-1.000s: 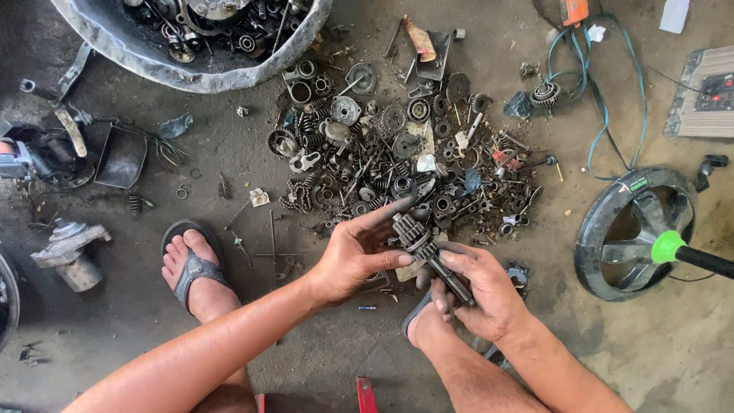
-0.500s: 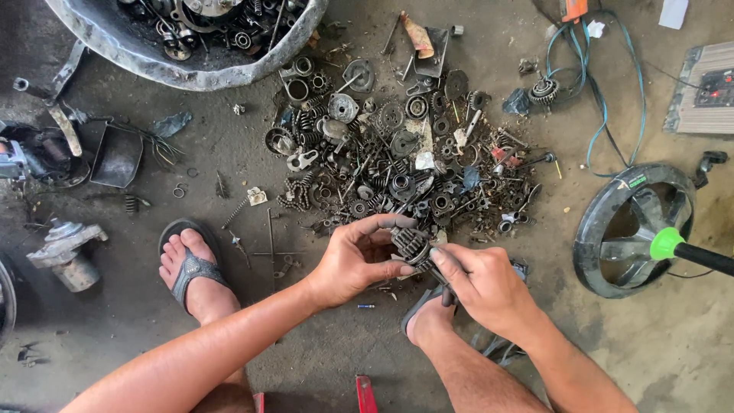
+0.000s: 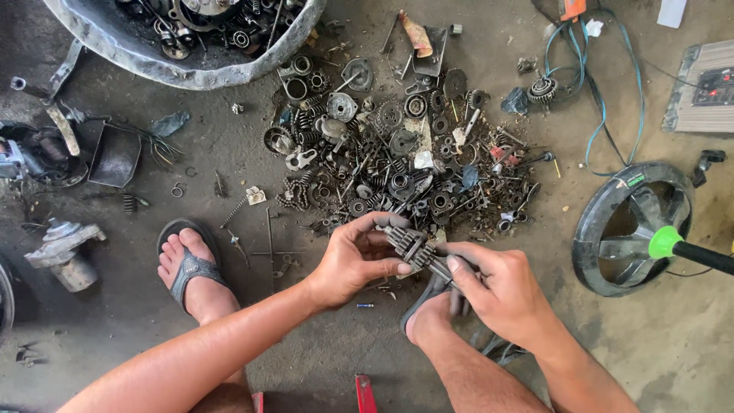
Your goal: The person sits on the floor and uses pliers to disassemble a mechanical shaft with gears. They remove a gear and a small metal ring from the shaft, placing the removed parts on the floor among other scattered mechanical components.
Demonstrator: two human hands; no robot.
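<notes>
A dirty metal gear shaft (image 3: pixel 414 250) with stacked gears lies across both of my hands, just in front of a pile of greasy gears, springs and small metal parts (image 3: pixel 397 153) spread on the concrete floor. My left hand (image 3: pixel 358 258) wraps around the geared upper end, fingers curled over it. Around the lower shaft end my right hand (image 3: pixel 501 294) is closed, thumb pressing along it. My two sandalled feet (image 3: pixel 189 269) rest on the floor below the pile; the right foot is mostly hidden under my hands.
A large grey tub (image 3: pixel 191 38) with more metal parts stands at top left. A black wheel with a green-tipped rod (image 3: pixel 634 229) lies at right, blue cable (image 3: pixel 596 92) and a grey device (image 3: pixel 699 88) at top right. Engine pieces (image 3: pixel 61 252) lie far left.
My left hand went from pointing at the gear end with a finger out to closing its fingers around the gears. Both hands drew the shaft slightly nearer me.
</notes>
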